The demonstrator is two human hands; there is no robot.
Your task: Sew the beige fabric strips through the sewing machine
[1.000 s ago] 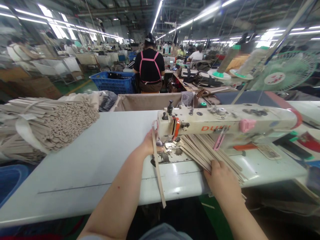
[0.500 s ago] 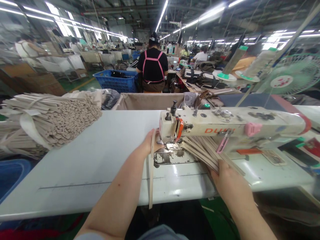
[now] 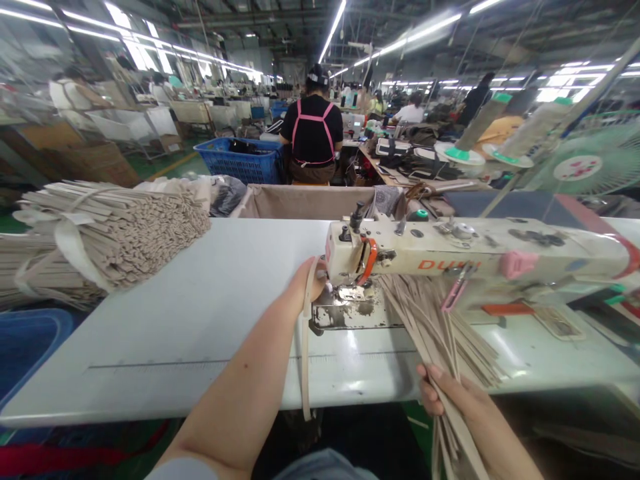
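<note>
My left hand (image 3: 306, 279) is at the left end of the sewing machine (image 3: 400, 257), its fingers partly hidden behind the machine head and a beige strip (image 3: 305, 353). That strip hangs over my wrist and down past the table's front edge. What those fingers hold cannot be made out. My right hand (image 3: 445, 393), at the front edge, is closed around a bunch of beige strips (image 3: 407, 310). These run from beneath the machine arm through my fingers and hang below the table. Other strips lie on the table under the arm, behind the hand.
Large tied bundles of beige strips (image 3: 125, 233) lie on the left of the white table (image 3: 200, 307). A blue tub (image 3: 30, 347) stands beside it. Thread cones (image 3: 483, 127) and a fan (image 3: 577, 167) are at right; a person (image 3: 314, 127) sits ahead.
My right hand has moved down and toward me, drawing the bunch of strips past the table's front edge. My left hand has stayed by the machine head. The view has shifted slightly left.
</note>
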